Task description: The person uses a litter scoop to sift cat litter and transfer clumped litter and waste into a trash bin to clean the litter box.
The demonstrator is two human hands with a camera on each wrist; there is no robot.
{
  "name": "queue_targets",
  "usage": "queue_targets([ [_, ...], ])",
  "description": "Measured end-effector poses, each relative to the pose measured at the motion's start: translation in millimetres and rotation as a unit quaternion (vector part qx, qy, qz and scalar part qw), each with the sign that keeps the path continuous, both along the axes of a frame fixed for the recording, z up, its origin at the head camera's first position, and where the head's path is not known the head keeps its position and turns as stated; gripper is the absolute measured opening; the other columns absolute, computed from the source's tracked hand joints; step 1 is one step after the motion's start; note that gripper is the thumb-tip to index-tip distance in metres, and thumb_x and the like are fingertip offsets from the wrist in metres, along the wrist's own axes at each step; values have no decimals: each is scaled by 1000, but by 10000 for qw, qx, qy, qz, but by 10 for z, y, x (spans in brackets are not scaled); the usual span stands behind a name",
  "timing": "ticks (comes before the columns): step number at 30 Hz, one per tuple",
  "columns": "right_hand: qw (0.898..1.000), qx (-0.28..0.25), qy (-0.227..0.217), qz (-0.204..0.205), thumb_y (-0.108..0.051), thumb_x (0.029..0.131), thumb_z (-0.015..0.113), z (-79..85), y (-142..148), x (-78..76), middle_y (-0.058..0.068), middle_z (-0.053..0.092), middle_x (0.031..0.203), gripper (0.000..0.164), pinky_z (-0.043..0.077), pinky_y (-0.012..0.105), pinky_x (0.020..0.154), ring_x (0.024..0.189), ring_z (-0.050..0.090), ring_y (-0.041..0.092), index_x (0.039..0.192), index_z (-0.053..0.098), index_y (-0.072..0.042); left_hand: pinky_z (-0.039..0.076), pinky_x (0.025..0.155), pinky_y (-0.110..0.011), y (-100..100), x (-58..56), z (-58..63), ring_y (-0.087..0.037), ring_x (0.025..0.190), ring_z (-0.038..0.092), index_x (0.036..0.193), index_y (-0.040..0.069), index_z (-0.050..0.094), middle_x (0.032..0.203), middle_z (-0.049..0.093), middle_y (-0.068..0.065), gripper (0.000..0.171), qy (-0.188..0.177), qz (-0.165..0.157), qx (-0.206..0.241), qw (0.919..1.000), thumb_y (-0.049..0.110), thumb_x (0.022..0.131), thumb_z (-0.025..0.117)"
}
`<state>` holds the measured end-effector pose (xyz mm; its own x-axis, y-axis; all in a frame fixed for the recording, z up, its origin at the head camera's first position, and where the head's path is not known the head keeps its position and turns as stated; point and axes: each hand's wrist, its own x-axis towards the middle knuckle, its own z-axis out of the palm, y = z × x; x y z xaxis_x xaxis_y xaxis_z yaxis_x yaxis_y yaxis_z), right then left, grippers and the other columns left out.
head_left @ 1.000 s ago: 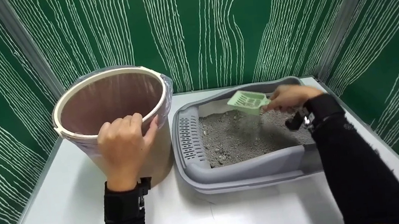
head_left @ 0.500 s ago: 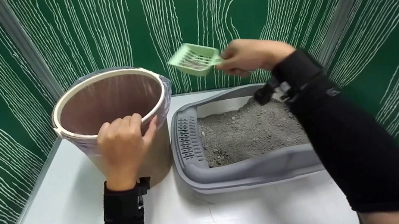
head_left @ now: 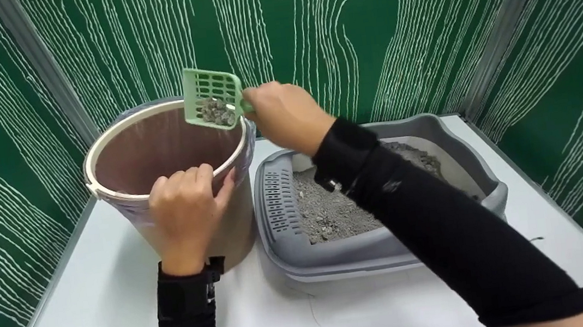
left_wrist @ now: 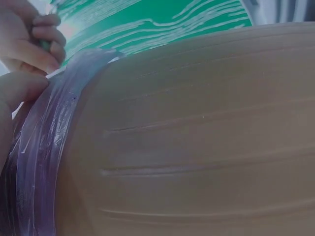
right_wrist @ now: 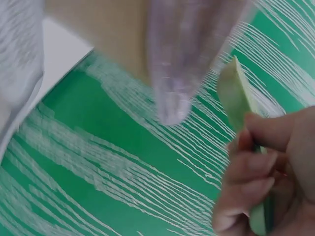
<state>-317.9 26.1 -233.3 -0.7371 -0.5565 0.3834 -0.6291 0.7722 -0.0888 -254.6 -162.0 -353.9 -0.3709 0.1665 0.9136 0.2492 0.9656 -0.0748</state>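
Just brought left from beside the lined bin [head_left: 233, 230] to above its rear right rim: gripping the green scoop [head_left: 206, 97] by its handle with the right hand [head_left: 288, 110]. Judging by this, clumps [head_left: 217, 112] carried to the bin, not yet dropped. Compared with half a second ago, tilted more steeply, baring the litter box [head_left: 345, 253]'s right end; gripping the bin's near rim unchanged with the left hand [head_left: 185, 214].

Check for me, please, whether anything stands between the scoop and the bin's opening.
Nothing visible stands between the scoop in the right hand and the opening of the bin; the left hand grips the near rim, apart from the scoop.
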Motion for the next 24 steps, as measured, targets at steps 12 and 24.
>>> queue_targets([
  [12,9441,1873,2711,1,-5,96,52,-301,-124,9,8,62,94,31,53,33,57,71,60,21,127,56,-3,33,52,-41,16,-15,-33,-31,51,52,69,5,56,57,54,-9,41,-32,-12,-75,10000,39,90,66],
  [24,9797,-40,-1405,-1427,-32,107,38,161,1163,-60,13,62,90,42,50,34,52,59,52,19,129,57,-2,32,52,-39,55,-18,-11,-30,50,50,68,6,54,56,51,-7,44,-105,-13,-26,9999,42,93,62],
])
